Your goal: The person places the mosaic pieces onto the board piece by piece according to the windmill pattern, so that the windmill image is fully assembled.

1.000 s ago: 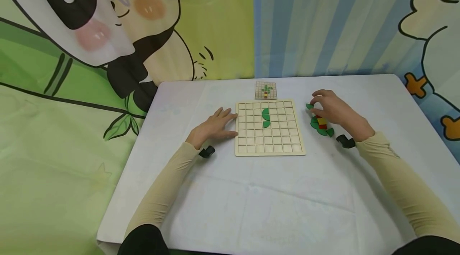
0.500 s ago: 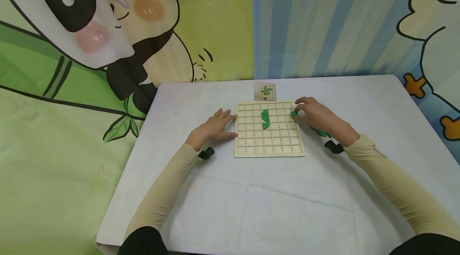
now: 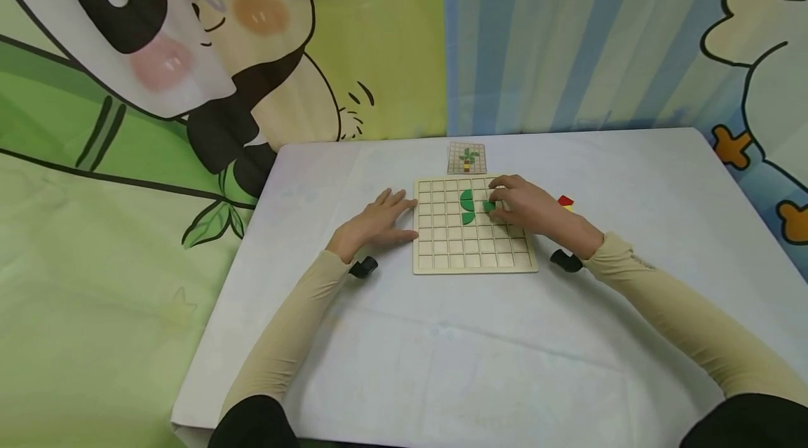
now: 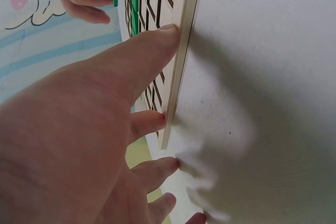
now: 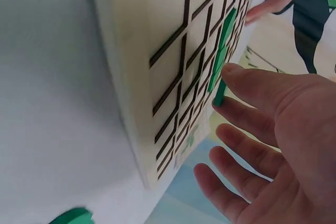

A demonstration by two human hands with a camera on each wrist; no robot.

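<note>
A wooden grid board [image 3: 442, 262] lies on the white table with three green rounded tiles [image 3: 467, 205] in one of its columns. My right hand [image 3: 533, 208] is over the board's right side and pinches another green tile [image 3: 489, 207] between thumb and index finger. In the right wrist view that pinched tile [image 5: 219, 94] stands edge-on between the fingertips. My left hand [image 3: 374, 224] touches the board's left edge with thumb and index finger, its fingers spread. The left wrist view shows the left thumb [image 4: 160, 39] on the board's rim.
Behind the board lies a small pattern card [image 3: 467, 158] with a printed green, red and yellow figure. Red and yellow pieces [image 3: 565, 202] show past the right hand, which hides others. A green piece [image 5: 73, 216] lies on the table in the right wrist view.
My right hand has picked a green tile from the pile on the right and carried it left over the board. The left hand has stayed at the board's edge.
</note>
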